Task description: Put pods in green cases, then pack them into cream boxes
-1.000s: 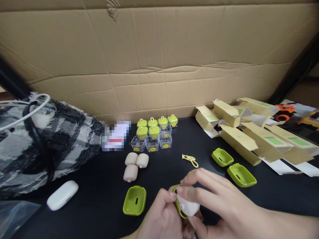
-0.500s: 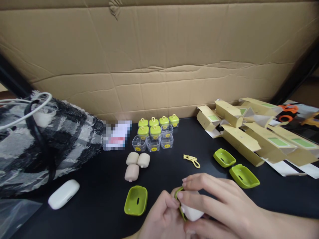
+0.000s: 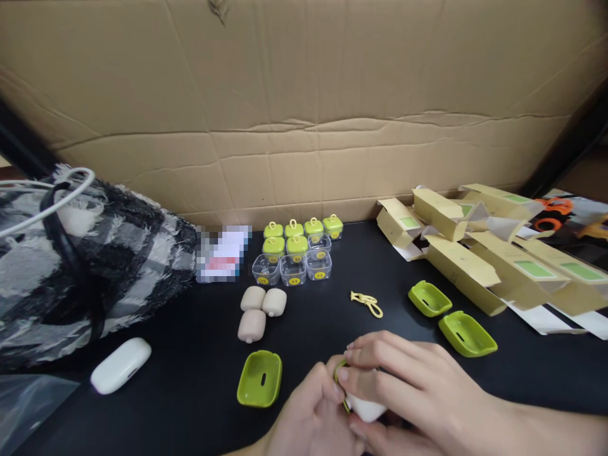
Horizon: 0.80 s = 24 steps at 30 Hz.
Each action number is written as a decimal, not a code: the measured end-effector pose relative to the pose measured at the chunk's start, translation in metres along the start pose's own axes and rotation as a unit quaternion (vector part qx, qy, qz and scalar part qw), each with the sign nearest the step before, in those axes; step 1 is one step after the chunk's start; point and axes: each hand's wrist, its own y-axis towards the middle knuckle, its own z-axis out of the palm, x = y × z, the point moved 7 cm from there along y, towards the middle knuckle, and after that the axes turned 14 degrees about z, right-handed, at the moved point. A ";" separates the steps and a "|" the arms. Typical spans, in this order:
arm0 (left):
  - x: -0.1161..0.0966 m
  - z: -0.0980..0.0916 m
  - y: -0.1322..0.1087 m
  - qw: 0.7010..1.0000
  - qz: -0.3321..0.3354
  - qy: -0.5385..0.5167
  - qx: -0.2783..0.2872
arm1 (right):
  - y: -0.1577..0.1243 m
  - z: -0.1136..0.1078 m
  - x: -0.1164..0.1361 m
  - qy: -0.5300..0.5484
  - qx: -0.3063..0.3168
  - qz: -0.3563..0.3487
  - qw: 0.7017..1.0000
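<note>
At the front edge, a green shallow plastic shell (image 3: 341, 373) is pinched between my left hand's (image 3: 308, 411) thumb and fingers. My right hand (image 3: 418, 386) is closed around a white rounded piece (image 3: 368, 408), pressed up against the shell. The fingers cover much of both, so I cannot tell how far the piece sits inside. To the left lies a loose green shell (image 3: 259, 380), hollow side up. Two more green shells (image 3: 429, 299) rest beyond my right hand. Three cream rounded pieces (image 3: 251, 325) with small nubs sit together left of centre. A pale yellow cord loop (image 3: 367, 303) lies ahead of my hands.
Clear little boxes (image 3: 293, 271), several with green lids, stand in rows near the cardboard wall (image 3: 304, 76). Opened cartons (image 3: 465, 269) pile up at right. A white case (image 3: 121, 366), a checked fabric bag (image 3: 137, 253) and plastic film (image 3: 33, 405) occupy the left.
The view has tilted a little. My right hand's fingers have shifted slightly over the white piece, covering more of the shell. Objects on the table stay where they were.
</note>
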 end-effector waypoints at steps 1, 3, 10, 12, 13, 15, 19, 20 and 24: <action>-0.001 -0.001 0.000 1.000 0.007 0.002 -0.005 | 0.000 0.001 0.000 -0.001 0.004 0.006 1.000; -0.002 -0.003 0.000 1.000 0.011 0.010 -0.004 | 0.001 0.002 -0.001 -0.004 0.019 0.024 1.000; 0.004 -0.004 0.000 0.997 0.003 0.055 0.056 | 0.003 -0.005 -0.003 0.018 0.055 0.071 0.996; 0.003 -0.005 -0.002 0.996 0.008 0.073 0.043 | 0.002 -0.004 -0.004 0.020 0.054 0.078 0.995; 0.003 -0.006 -0.002 0.996 0.011 0.077 0.039 | 0.002 -0.003 -0.005 0.018 0.052 0.077 0.996; 0.003 -0.008 -0.003 0.996 0.010 0.082 0.027 | 0.000 -0.001 -0.007 0.016 0.046 0.072 0.996; -0.003 -0.011 -0.003 0.989 0.044 0.141 0.000 | 0.001 0.001 -0.013 0.082 0.107 0.067 0.989; -0.006 -0.011 -0.004 0.980 0.058 0.190 -0.002 | 0.002 -0.001 -0.014 0.112 0.127 0.066 0.983; -0.017 -0.005 -0.007 0.924 0.083 0.373 -0.003 | 0.009 -0.020 -0.018 0.170 0.134 0.088 0.972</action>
